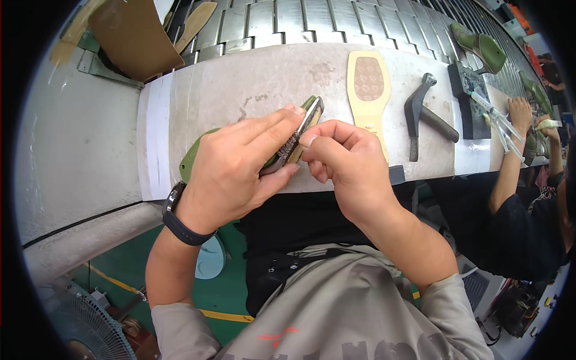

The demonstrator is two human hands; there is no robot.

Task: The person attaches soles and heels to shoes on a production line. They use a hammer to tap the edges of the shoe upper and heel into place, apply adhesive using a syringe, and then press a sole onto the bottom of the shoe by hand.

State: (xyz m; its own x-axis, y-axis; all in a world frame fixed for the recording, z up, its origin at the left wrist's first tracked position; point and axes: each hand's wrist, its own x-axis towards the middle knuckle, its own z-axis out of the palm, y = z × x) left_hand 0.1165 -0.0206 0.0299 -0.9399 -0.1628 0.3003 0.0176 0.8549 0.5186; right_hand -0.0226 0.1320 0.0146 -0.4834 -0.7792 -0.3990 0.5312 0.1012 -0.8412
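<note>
My left hand (240, 165) grips a green shoe (193, 157) held on its side above the near edge of the grey workbench (264, 78). Its sole edge (300, 135) faces up, with the toe near my fingertips. My right hand (345, 162) pinches the sole's edge with thumb and forefinger, right beside the left fingers. A black watch sits on my left wrist.
A tan insole (368, 90) and black pincers (423, 114) lie on the bench to the right. A dark block (469, 99) stands further right. A co-worker's hand (521, 114) works there. Green shoes (480, 45) ride the metal conveyor behind. A cardboard piece (135, 36) leans at back left.
</note>
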